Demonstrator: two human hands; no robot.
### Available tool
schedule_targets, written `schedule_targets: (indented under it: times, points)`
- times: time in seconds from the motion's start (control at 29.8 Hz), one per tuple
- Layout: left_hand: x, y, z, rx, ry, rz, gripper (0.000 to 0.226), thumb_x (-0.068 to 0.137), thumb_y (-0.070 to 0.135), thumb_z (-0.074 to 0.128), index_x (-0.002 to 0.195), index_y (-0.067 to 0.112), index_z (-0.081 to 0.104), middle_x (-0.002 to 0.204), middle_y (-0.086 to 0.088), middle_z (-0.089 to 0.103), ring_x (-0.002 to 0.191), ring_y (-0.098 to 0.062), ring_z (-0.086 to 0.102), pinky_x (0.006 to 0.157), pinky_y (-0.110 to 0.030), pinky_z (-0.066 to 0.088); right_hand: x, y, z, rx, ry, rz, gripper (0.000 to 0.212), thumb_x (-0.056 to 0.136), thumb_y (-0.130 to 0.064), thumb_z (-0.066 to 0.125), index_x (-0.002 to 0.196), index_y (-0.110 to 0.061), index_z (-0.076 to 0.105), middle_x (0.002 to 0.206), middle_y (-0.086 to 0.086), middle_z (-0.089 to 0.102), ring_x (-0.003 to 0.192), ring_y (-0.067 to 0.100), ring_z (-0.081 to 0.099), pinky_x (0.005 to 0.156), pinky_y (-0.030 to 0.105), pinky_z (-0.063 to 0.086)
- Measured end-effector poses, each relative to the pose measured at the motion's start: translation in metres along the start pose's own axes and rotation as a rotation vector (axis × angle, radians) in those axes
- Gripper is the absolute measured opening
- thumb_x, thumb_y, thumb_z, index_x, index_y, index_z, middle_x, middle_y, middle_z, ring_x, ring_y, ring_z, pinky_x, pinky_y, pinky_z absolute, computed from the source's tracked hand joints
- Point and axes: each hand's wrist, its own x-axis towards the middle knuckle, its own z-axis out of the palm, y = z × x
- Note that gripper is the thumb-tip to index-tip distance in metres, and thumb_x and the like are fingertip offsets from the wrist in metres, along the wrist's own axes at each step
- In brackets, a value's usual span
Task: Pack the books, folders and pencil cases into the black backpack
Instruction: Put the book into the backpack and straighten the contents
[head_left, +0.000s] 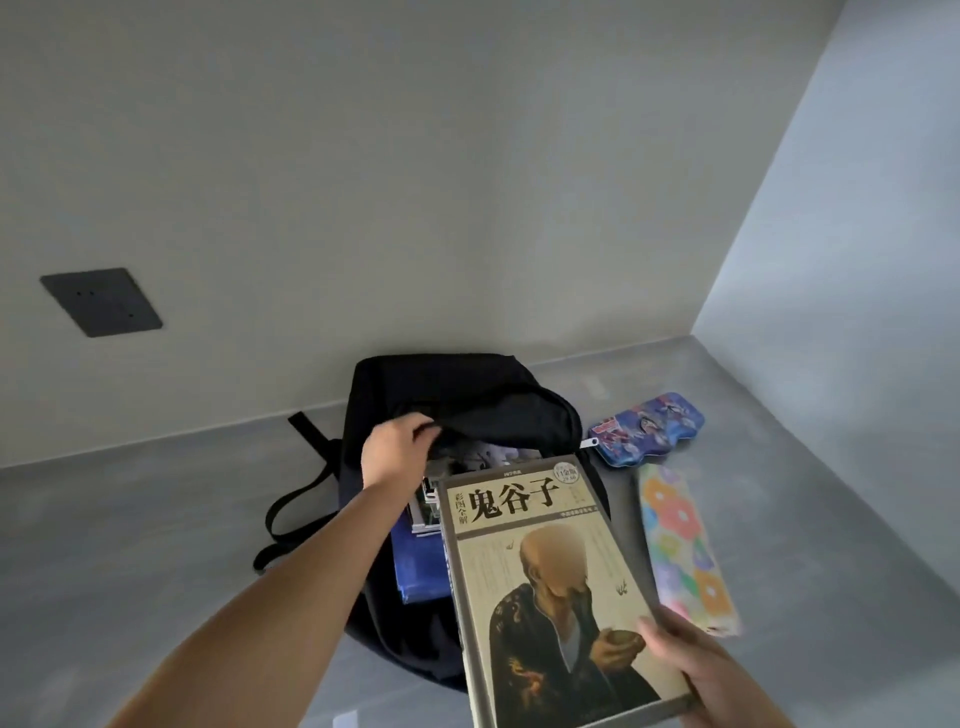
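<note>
The black backpack (467, 400) lies open on the grey surface against the wall. My left hand (397, 449) grips the upper flap of its opening and holds it up. My right hand (691, 670) holds a beige book (540, 582) with a painted figure on its cover, its far end over the bag's opening. Inside the bag I see a blue folder (418, 566) and the edges of other books (426, 506). A blue patterned pencil case (647, 428) and a flowered pencil case (685, 545) lie to the right of the bag.
The grey surface (156, 519) meets a pale wall behind and a second wall on the right, forming a corner. A dark socket plate (101, 301) sits on the back wall at left. The backpack's straps (298, 499) trail out to the left.
</note>
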Motion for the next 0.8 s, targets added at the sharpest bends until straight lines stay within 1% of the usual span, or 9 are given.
schedule_targets:
  times: [0.07, 0.17, 0.27, 0.37, 0.5, 0.57, 0.7, 0.77, 0.8]
  points:
    - [0.005, 0.004, -0.008, -0.151, 0.048, -0.096, 0.023, 0.091, 0.025, 0.059, 0.109, 0.015, 0.068, 0.099, -0.001, 0.07, 0.085, -0.01, 0.059, 0.072, -0.023, 0.044, 0.019, -0.003, 0.009, 0.078, -0.021, -0.005, 0.081, 0.037, -0.028, 0.095, 0.105, -0.003, 0.06, 0.091, 0.014, 0.074, 0.091, 0.034, 0.065, 0.073, 0.04, 0.052]
    - [0.005, 0.006, -0.015, -0.164, 0.006, -0.076, 0.021, 0.09, 0.023, 0.06, 0.106, 0.015, 0.069, 0.095, 0.002, 0.07, 0.077, -0.004, 0.058, 0.065, -0.015, 0.041, 0.055, -0.016, 0.024, 0.125, -0.037, -0.002, 0.041, 0.075, -0.017, 0.073, 0.11, 0.003, 0.065, 0.114, 0.025, 0.066, 0.106, 0.037, 0.062, 0.082, 0.038, 0.052]
    - [0.002, 0.007, -0.013, -0.153, -0.028, -0.05, 0.018, 0.088, 0.021, 0.062, 0.103, 0.016, 0.071, 0.088, 0.006, 0.068, 0.071, 0.002, 0.057, 0.061, -0.011, 0.041, 0.085, -0.028, 0.03, 0.128, -0.002, 0.043, 0.038, 0.081, -0.016, 0.066, 0.116, 0.001, 0.064, 0.112, 0.021, 0.068, 0.095, 0.03, 0.067, 0.08, 0.035, 0.053]
    - [0.001, 0.011, -0.01, -0.123, -0.04, -0.042, 0.014, 0.088, 0.023, 0.063, 0.098, 0.019, 0.072, 0.083, 0.008, 0.068, 0.072, -0.002, 0.06, 0.062, -0.016, 0.045, 0.1, -0.034, 0.035, 0.099, 0.0, 0.06, 0.032, 0.079, -0.012, 0.06, 0.11, -0.004, 0.068, 0.104, 0.017, 0.071, 0.089, 0.028, 0.067, 0.08, 0.036, 0.049]
    - [0.008, 0.015, -0.01, -0.101, 0.018, -0.111, 0.017, 0.087, 0.033, 0.063, 0.088, 0.018, 0.071, 0.072, 0.005, 0.068, 0.065, -0.009, 0.061, 0.056, -0.024, 0.047, 0.089, -0.018, 0.03, 0.146, -0.038, 0.077, 0.034, 0.081, -0.009, 0.059, 0.113, -0.004, 0.067, 0.112, 0.02, 0.068, 0.093, 0.028, 0.068, 0.084, 0.037, 0.049]
    - [0.012, 0.018, -0.011, -0.092, 0.052, -0.134, 0.02, 0.085, 0.036, 0.064, 0.08, 0.017, 0.069, 0.065, 0.005, 0.064, 0.06, -0.008, 0.058, 0.051, -0.023, 0.04, 0.083, -0.005, 0.024, 0.17, -0.113, 0.094, 0.037, 0.082, -0.01, 0.065, 0.119, -0.002, 0.063, 0.118, 0.023, 0.064, 0.106, 0.033, 0.064, 0.095, 0.044, 0.045]
    - [0.015, 0.019, -0.014, -0.146, 0.117, -0.148, 0.026, 0.083, 0.036, 0.067, 0.069, 0.015, 0.066, 0.058, 0.002, 0.062, 0.055, -0.011, 0.056, 0.048, -0.021, 0.036, 0.082, 0.0, 0.021, 0.096, -0.186, 0.043, 0.056, 0.065, -0.028, 0.083, 0.116, -0.011, 0.068, 0.114, 0.014, 0.069, 0.111, 0.028, 0.062, 0.104, 0.048, 0.039]
    - [0.015, 0.018, -0.014, -0.209, 0.128, -0.153, 0.026, 0.082, 0.034, 0.069, 0.065, 0.014, 0.065, 0.058, 0.0, 0.062, 0.054, -0.012, 0.055, 0.05, -0.02, 0.039, 0.08, -0.005, 0.022, 0.137, -0.186, 0.081, 0.062, 0.07, -0.028, 0.078, 0.124, -0.003, 0.06, 0.127, 0.023, 0.059, 0.121, 0.034, 0.054, 0.11, 0.05, 0.035]
    - [0.014, 0.017, -0.014, -0.229, 0.123, -0.154, 0.027, 0.081, 0.033, 0.07, 0.064, 0.014, 0.065, 0.057, -0.001, 0.061, 0.053, -0.011, 0.053, 0.05, -0.02, 0.039, 0.08, -0.011, 0.023, 0.148, -0.163, 0.087, 0.059, 0.072, -0.025, 0.074, 0.123, 0.0, 0.059, 0.127, 0.024, 0.058, 0.119, 0.035, 0.056, 0.106, 0.047, 0.04]
